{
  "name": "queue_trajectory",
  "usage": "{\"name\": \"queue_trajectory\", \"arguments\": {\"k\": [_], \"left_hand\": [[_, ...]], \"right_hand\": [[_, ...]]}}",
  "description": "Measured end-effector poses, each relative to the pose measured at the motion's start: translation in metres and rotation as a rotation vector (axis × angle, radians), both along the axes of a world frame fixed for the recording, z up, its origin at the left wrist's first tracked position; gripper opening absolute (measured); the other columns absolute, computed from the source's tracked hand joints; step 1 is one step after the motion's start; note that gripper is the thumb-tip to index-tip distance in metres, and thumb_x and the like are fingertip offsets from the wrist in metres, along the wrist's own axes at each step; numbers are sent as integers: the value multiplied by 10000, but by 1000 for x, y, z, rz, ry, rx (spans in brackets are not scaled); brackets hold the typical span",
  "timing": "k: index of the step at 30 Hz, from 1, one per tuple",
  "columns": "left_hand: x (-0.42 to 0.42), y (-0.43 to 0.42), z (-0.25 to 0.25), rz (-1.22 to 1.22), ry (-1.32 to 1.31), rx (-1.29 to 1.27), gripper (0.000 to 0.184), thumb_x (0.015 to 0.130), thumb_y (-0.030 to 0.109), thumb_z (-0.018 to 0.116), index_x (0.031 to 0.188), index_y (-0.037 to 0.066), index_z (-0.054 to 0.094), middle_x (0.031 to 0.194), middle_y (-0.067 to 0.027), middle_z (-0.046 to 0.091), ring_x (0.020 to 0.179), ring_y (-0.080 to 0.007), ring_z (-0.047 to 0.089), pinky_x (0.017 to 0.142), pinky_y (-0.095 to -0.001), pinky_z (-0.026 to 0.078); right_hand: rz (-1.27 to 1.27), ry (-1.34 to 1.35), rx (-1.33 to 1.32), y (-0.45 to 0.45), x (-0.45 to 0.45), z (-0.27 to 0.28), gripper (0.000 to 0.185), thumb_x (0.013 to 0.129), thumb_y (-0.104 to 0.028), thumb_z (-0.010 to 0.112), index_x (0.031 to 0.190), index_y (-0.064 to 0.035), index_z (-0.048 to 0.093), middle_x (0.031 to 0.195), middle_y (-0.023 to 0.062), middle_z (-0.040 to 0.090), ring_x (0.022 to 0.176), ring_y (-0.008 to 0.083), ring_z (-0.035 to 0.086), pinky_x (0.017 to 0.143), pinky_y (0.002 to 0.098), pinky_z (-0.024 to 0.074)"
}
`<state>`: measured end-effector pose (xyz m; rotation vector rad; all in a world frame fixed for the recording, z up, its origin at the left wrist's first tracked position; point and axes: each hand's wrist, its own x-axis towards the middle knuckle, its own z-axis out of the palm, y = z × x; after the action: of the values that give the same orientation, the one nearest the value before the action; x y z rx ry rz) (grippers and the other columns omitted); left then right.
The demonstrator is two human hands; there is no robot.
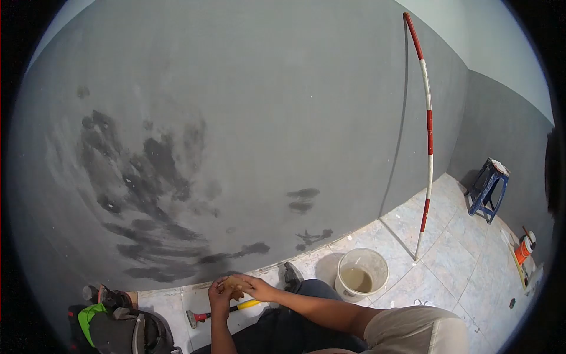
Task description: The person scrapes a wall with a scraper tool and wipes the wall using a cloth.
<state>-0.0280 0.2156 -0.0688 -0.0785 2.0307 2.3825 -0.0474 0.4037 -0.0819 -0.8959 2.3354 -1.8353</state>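
Note:
Low in front of the wall, my left hand (219, 297) and my right hand (259, 289) meet around a small tan-brown piece (234, 284) that looks like folded sandpaper. The fingers of both hands are closed on it, and they hide part of its shape. Just beneath my hands a hammer (202, 317) with a red and yellow handle lies on the tiled floor; my left forearm covers part of the handle. The grey wall (283, 130) behind has dark, wet-looking smears at the left and a few smaller ones near its base.
A white bucket (358, 295) of murky liquid stands right of my legs. A red-and-white pole (430, 130) leans on the wall. Farther right are a blue stool (489, 192) and an orange container (523, 250). A dark bag (118, 333) sits at the lower left.

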Motion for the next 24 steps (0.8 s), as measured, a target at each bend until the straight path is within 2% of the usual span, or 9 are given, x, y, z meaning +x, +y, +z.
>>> {"name": "queue_trajectory", "arguments": {"k": [2, 8, 10, 11, 13, 15, 17, 21, 24], "left_hand": [[5, 2, 4, -15, -76, 149, 395, 887, -64, 673, 1271, -12, 598, 1141, -169, 710, 1048, -235, 705, 900, -336, 590], [2, 7, -8, -99, 50, 234, 426, 896, -15, 714, 1303, 4, 591, 1239, -159, 673, 1101, -224, 684, 941, -326, 567], [-8, 5, -23, -114, 489, -399, 461, 893, 37, 762, 1328, 15, 609, 1264, -141, 667, 1091, -215, 683, 950, -340, 564], [-7, 3, -24, -117, 489, -405, 461, 893, 37, 762, 1328, 15, 609, 1264, -141, 667, 1091, -215, 683, 950, -340, 564], [7, 6, -3, -113, 48, -136, 464, 905, 73, 765, 1344, 42, 618, 1305, -114, 639, 1135, -232, 666, 931, -360, 584], [3, -3, -12, -101, 1, -123, 468, 912, 94, 764, 1355, 42, 622, 1282, -97, 654, 1054, -210, 685, 871, -342, 584], [-13, -13, -36, -24, 73, -288, 465, 914, 116, 763, 1354, 46, 627, 1237, -101, 676, 973, -196, 690, 805, -322, 569], [-15, -12, -45, 8, 116, -217, 455, 914, 127, 759, 1345, 42, 639, 1192, -119, 691, 950, -190, 683, 792, -312, 562], [-8, -6, -35, 2, 82, -289, 485, 896, 109, 784, 1349, 30, 630, 1206, -137, 691, 978, -208, 697, 846, -323, 571]], "right_hand": [[109, -405, -303, -2, -7, -11, 562, 1065, -251, 595, 1544, -24, 407, 1414, 154, 578, 1277, 220, 588, 1064, 354, 510], [6, -734, -434, 10, 15, 26, 471, 1029, -142, 651, 1466, -90, 482, 1273, 125, 633, 1166, 187, 643, 1008, 332, 559], [-47, -790, -496, 24, 18, 41, 472, 1015, -122, 663, 1453, -103, 491, 1265, 123, 642, 1154, 202, 658, 999, 349, 573], [-104, -846, -553, 35, 19, 48, 475, 1000, -102, 676, 1441, -117, 501, 1257, 122, 650, 1143, 216, 673, 989, 365, 588], [-231, -889, -686, 65, 19, 70, 437, 990, -105, 679, 1401, -93, 531, 1256, 122, 664, 1121, 243, 691, 983, 391, 603], [-190, -723, -784, 107, 10, 129, 417, 1008, -147, 661, 1399, -62, 545, 1294, 118, 663, 1162, 254, 675, 999, 397, 584], [-399, -268, -622, 157, -1, 219, 419, 1013, -304, 680, 1321, -32, 596, 1167, 85, 702, 1053, 176, 674, 849, 317, 565], [-1030, 1074, -204, 212, -25, 410, 350, 972, -93, 687, 1311, -8, 660, 1149, 123, 737, 957, 182, 710, 881, 329, 574], [-1151, 1479, -77, 249, -78, 497, 341, 903, 2, 680, 1244, 2, 675, 1182, 159, 691, 1010, 323, 686, 882, 372, 573]]}}
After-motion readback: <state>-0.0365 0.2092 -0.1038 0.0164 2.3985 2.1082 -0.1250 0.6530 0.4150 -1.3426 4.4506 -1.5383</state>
